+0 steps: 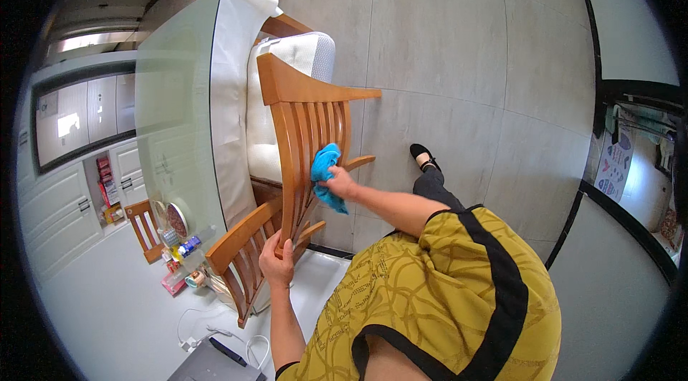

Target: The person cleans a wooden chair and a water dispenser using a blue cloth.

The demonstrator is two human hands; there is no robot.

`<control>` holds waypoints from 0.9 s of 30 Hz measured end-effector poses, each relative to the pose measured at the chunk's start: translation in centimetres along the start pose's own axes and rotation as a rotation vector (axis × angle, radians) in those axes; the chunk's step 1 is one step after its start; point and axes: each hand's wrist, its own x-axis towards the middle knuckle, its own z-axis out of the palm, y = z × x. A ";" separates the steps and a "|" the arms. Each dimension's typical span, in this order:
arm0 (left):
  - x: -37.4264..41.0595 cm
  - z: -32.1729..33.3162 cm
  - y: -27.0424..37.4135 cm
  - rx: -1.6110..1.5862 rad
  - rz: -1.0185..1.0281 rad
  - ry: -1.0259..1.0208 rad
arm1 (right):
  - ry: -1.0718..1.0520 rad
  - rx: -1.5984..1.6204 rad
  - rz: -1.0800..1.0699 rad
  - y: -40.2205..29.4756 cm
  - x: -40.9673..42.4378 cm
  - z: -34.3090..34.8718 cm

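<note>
A slatted wooden chair [279, 85] stands before me, its curved back towards me. Around a blue cloth [325, 162] my right hand [339, 183] is closed, and the cloth lies against the chair's slats. My left hand [277, 261] grips the lower-left corner of the chair's back, thumb on the near side. A white quilted cushion [264, 139] lies beyond the slats, partly hidden by them. The part of the cloth under my right palm cannot be seen.
A glass-topped table [174, 85] with a white cloth edge [231, 96] is at the left. A second wooden chair [236, 252] stands close by my left hand. Bottles and a round tin [176, 220] crowd the table's end. White cables [215, 334] run near a grey device [215, 362].
</note>
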 end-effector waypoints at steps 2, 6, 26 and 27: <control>0.4 0.2 -0.3 0.001 -0.001 -0.022 | 0.025 0.210 0.148 0.1 1.7 -2.9; 0.5 0.5 -0.6 -0.025 0.022 -0.026 | 0.180 0.291 0.108 -5.0 7.0 -7.2; 0.4 0.6 -0.8 -0.031 0.031 -0.019 | 0.157 -0.035 0.077 3.2 10.8 -8.4; 0.0 0.6 -0.8 -0.031 0.009 -0.018 | 0.107 -0.028 0.053 1.6 13.0 -8.7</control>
